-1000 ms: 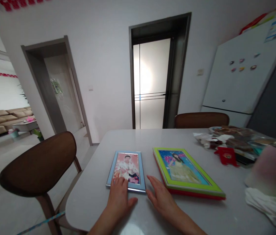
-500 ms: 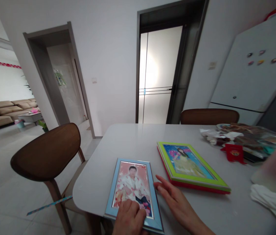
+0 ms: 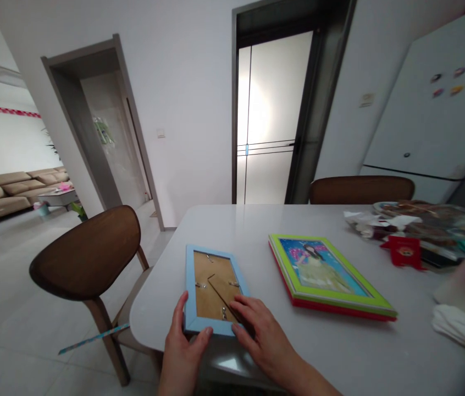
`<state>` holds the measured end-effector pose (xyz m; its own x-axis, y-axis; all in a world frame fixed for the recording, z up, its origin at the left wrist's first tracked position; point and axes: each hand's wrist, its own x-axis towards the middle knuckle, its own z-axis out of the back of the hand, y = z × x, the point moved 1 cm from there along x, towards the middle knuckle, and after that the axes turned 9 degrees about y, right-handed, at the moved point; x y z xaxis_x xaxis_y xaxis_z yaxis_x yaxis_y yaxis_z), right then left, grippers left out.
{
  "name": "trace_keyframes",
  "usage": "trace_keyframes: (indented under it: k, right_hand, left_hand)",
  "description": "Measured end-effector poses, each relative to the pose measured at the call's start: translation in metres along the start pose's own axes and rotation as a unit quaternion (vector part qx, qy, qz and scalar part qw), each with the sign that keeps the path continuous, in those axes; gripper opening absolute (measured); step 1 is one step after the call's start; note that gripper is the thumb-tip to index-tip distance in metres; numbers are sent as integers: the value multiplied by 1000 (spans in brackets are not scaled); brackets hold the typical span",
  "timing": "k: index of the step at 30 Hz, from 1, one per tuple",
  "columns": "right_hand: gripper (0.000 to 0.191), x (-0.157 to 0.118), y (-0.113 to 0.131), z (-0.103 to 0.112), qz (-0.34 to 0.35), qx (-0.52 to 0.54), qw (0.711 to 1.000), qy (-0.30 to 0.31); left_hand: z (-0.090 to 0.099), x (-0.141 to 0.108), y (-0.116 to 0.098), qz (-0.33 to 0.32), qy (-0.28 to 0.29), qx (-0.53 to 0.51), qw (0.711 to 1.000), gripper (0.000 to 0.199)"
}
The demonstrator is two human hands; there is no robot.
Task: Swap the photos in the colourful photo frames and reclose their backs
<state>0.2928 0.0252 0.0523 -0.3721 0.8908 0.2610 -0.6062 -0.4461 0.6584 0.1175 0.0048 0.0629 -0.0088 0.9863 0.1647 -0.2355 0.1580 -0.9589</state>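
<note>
A light blue picture frame (image 3: 190, 275) lies back side up at the near left of the white table, its brown backing board showing with metal clips and a thin dark stand piece. My left hand (image 3: 185, 344) grips the frame's lower left corner, thumb at the near edge. At the lower right corner, my right hand (image 3: 263, 335) holds the frame, its fingers over the backing and the foot of the stand. To the right lies a green picture frame (image 3: 331, 275) with a picture of a person in a yellow dress, on top of a red one (image 3: 339, 312).
Plastic bags and a red packet (image 3: 405, 251) are on the right of the white table (image 3: 249, 220), near a white cloth (image 3: 459, 330). One brown chair (image 3: 88, 253) stands at the left, another (image 3: 360, 190) behind the far edge.
The blue frame has been turned from its picture side to its back. My right hand has come from beside it onto its lower right corner; my left hand has moved to the lower left corner.
</note>
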Motion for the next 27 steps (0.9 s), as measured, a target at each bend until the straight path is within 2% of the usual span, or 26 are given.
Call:
trace_keyframes:
  k: [3,6,10,14,17,20,24,27]
  right_hand:
    - [34,-5,-4,2,2,-67,998,19]
    - [33,-10,-3,4,10,-112,993,42]
    - [32,-16,-2,5,9,-142,989,50]
    - [28,-18,-1,7,4,-155,986,63]
    - [24,-12,2,10,11,-146,986,80]
    - [22,-1,5,13,48,-127,983,121]
    - [20,15,4,13,97,-127,971,176]
    - [17,21,3,9,99,-130,970,179]
  left_hand:
    - [9,-3,20,8,31,87,996,56]
    - [10,-6,27,-3,65,188,980,52]
    - [6,-12,32,-41,86,325,941,48]
    - [5,-18,44,-86,98,408,904,44]
    - [6,-17,47,-112,103,425,893,44]
    - [5,-11,39,-144,118,410,893,44]
    - [-2,-1,24,-160,195,383,889,41]
    - [-6,3,19,-154,226,376,885,37]
